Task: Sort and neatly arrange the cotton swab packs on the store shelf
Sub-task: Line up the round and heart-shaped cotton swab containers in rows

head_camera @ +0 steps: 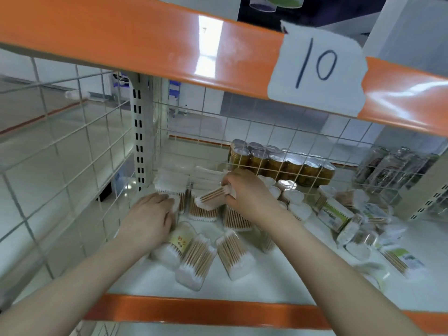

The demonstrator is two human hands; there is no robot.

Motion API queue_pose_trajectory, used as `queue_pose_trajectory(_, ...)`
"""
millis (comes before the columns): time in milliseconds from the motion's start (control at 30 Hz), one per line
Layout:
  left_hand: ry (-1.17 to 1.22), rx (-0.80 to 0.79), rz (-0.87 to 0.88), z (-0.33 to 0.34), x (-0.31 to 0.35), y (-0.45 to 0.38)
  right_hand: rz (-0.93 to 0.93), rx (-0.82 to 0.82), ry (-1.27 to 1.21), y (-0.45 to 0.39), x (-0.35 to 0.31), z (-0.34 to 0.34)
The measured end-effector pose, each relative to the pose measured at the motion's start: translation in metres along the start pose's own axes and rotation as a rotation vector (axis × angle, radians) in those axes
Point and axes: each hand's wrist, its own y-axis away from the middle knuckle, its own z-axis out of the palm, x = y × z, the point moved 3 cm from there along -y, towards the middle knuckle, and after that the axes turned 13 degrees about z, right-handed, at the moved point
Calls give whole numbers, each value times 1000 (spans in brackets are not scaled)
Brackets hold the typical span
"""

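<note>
White shelf board (278, 284) with an orange front lip carries clear plastic packs of wooden-stemmed cotton swabs (196, 260), some standing in a row at the back left, others lying loose. Right hand (244, 190) pinches one tilted swab pack (209, 197) over that row; left hand (150, 214) lies flat, fingers together, against a standing pack. Gold cans (278, 163) sit behind wire mesh; the packs at right are blurred.
</note>
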Motion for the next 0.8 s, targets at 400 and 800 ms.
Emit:
queue_pose_trajectory(400,60,99,-15,2,0,-2,-70,-187,125,-22,-33,37)
queue_pose_trajectory(800,-64,147,19,16,2,-2,-67,-97,174,-22,-19,58)
